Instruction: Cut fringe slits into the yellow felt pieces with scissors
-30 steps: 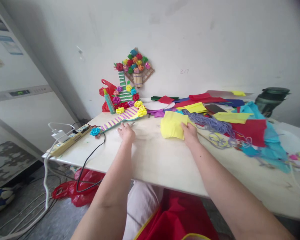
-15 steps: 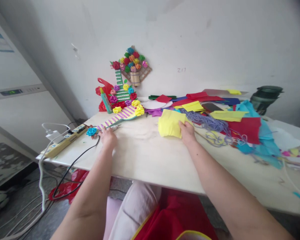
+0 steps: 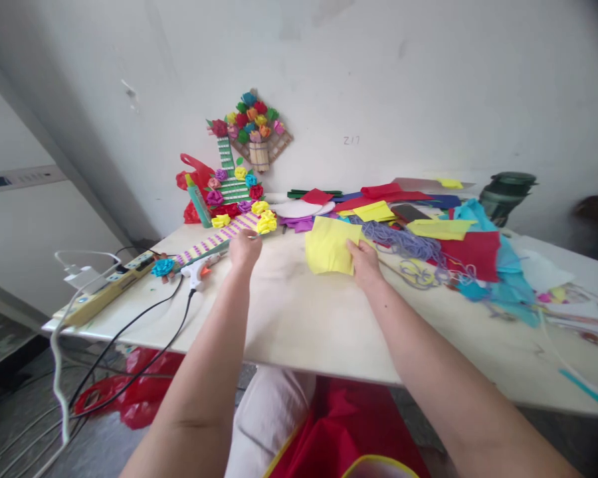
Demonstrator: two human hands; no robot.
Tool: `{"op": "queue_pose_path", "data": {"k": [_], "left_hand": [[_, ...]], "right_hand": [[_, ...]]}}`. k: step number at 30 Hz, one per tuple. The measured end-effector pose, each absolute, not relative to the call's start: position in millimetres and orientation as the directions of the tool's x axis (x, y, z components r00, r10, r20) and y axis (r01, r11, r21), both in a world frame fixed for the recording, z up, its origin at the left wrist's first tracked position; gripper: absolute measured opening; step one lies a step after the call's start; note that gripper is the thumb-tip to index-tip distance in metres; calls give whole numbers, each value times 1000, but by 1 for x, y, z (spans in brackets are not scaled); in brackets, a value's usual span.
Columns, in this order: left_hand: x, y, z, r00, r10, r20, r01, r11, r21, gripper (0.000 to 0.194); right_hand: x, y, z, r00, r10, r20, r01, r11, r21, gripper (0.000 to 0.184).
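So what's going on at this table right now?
A person's right hand grips the edge of a yellow sheet. The left hand is close to the striped, flower-trimmed piece; whether it holds anything is unclear. A white glue gun lies on the table to the left of that hand. Purple yarn and a red sheet lie over on the right.

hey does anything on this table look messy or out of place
Yes: the lavender yarn looks messy, tangled to the right of the yellow sheet in the right hand, loose loops straggling over the tabletop.
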State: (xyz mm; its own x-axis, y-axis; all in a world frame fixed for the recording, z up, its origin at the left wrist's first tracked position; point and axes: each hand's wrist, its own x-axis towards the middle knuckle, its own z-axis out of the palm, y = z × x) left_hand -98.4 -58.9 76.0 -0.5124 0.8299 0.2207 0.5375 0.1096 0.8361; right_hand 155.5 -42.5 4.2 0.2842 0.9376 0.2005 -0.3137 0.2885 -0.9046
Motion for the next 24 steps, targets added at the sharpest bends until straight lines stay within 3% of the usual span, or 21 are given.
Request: {"op": "queue_pose_path", "data": {"k": [3,6,10,15,18,24], "left_hand": [[-56,-48,68,-316,947,-51,64,75,995,26],[-29,-46,54,-92,980,-174,-164,157,974,40],[-21,-49,40,149,966,-213,-381,255,889,43],[-27,-55,33,305,942,-140,-401,260,878,14],[-27,-59,30,343,932,-117,-338,238,911,15],[-17,-57,23,139,986,-87,-303,126,945,24]], "right_hand": [[155,-46,11,225,958,175,-416,257,-872,29],[155,-48,15,199,967,159,-459,235,-857,30],[155,-50,17,201,967,154,-451,231,-862,29],[155,-49,16,240,956,170,-404,257,-878,28],[156,-48,13,284,936,207,-291,289,-912,28],[160,-41,5,304,916,262,-131,312,-941,29]]}}
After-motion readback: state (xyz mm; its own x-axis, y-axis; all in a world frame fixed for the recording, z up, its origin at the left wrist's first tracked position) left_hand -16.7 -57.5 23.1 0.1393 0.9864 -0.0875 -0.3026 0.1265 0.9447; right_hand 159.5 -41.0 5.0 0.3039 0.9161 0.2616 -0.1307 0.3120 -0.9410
